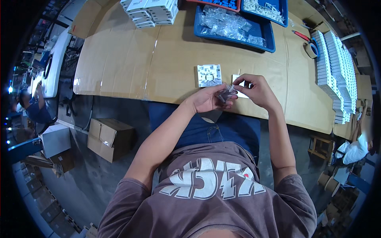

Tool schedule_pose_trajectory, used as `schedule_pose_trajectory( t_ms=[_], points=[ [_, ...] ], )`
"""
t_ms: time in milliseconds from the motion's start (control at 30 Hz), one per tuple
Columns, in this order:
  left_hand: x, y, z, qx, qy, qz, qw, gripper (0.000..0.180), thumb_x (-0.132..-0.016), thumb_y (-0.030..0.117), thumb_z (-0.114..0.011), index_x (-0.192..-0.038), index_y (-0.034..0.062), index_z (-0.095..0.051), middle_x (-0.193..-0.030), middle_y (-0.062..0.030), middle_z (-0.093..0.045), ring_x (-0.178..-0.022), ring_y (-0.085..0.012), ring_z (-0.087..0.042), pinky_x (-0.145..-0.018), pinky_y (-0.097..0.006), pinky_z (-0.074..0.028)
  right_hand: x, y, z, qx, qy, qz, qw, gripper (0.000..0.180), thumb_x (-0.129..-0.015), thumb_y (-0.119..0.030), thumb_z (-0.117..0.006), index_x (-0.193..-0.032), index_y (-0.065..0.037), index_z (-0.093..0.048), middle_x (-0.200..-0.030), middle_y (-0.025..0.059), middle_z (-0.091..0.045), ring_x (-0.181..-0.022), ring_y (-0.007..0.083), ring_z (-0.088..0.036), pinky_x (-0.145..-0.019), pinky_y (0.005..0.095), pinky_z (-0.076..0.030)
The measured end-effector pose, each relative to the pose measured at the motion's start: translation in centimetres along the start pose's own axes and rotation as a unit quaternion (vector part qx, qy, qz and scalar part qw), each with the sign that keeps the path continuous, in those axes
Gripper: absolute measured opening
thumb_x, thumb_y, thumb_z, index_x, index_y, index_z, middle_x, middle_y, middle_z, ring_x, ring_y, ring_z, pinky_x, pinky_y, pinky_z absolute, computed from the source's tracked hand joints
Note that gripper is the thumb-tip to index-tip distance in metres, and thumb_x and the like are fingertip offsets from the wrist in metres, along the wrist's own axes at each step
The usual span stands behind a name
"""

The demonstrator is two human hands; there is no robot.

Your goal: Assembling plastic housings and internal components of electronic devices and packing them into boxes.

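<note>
A small clear plastic bag (226, 95) rests in my left hand (207, 98), whose fingers curl around it just over the table's near edge. At the bag's upper end my right hand (256, 90) pinches with thumb and forefinger, close to a small white piece. Whether that piece is inside the bag or at its mouth I cannot tell. Beyond my left hand lies a square white plastic part (209, 75) with moulded details. Another white flat piece (235, 79) lies partly hidden behind my right hand.
Blue trays hold clear bags (226, 22) and white plugs (264, 10); a red tray (234, 4) is beside them. White boxes are stacked at far left (152, 12) and right (337, 67). Tape (311, 50) and a red-handled tool (301, 35) lie nearby. People work at both sides.
</note>
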State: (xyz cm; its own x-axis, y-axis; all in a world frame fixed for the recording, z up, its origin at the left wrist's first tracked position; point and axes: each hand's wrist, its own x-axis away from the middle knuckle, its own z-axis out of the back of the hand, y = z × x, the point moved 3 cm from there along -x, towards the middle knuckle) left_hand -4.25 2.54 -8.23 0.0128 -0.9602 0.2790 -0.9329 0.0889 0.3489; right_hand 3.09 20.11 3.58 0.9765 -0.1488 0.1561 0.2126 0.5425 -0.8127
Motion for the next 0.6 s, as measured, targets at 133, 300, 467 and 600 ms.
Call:
schedule_pose_trajectory(
  t_ms=[133,300,467,600],
  points=[
    [-0.1,-0.1,0.2,0.004,-0.006,-0.008,1.0,0.045,-0.11,0.04,-0.045,-0.138,0.005,-0.056,-0.122,-0.0125,-0.07,-0.098,-0.0221,-0.07,-0.094,-0.044,-0.057,-0.5,-0.1,-0.5,0.024,-0.046,0.028,0.998,0.015,-0.087,-0.007,-0.075,-0.102,-0.005,-0.076,-0.089,0.0016,-0.07,-0.071,0.0115,-0.053,-0.064,0.0278,-0.043],
    [0.2,0.1,-0.5,-0.016,-0.01,-0.021,1.0,0.043,-0.108,0.037,-0.053,-0.138,0.0064,-0.055,-0.122,-0.0123,-0.07,-0.099,-0.0216,-0.069,-0.095,-0.043,-0.057,-1.4,0.1,-1.1,0.012,-0.095,0.077,0.992,0.019,-0.087,-0.006,-0.073,-0.106,-0.004,-0.075,-0.113,0.0042,-0.07,-0.088,0.0162,-0.062,-0.071,0.0289,-0.046],
    [0.5,0.2,-0.8,-0.027,0.02,-0.022,0.999,0.039,-0.106,0.036,-0.058,-0.132,0.0083,-0.059,-0.118,-0.0099,-0.071,-0.098,-0.0208,-0.069,-0.095,-0.043,-0.057,-1.3,0.7,-1.7,-0.018,-0.166,0.084,0.982,0.023,-0.1,-0.013,-0.061,-0.115,0.002,-0.071,-0.118,0.0113,-0.068,-0.097,0.0209,-0.065,-0.089,0.0331,-0.051],
    [0.4,0.0,-0.3,-0.026,0.046,-0.013,0.999,0.034,-0.104,0.037,-0.06,-0.124,0.0103,-0.063,-0.111,-0.0071,-0.071,-0.097,-0.0205,-0.069,-0.094,-0.045,-0.057,-1.0,0.4,-2.4,-0.101,-0.224,-0.018,0.969,0.043,-0.111,-0.029,-0.046,-0.13,0.005,-0.063,-0.131,0.016,-0.063,-0.111,0.0239,-0.063,-0.098,0.0346,-0.049]
  ],
)
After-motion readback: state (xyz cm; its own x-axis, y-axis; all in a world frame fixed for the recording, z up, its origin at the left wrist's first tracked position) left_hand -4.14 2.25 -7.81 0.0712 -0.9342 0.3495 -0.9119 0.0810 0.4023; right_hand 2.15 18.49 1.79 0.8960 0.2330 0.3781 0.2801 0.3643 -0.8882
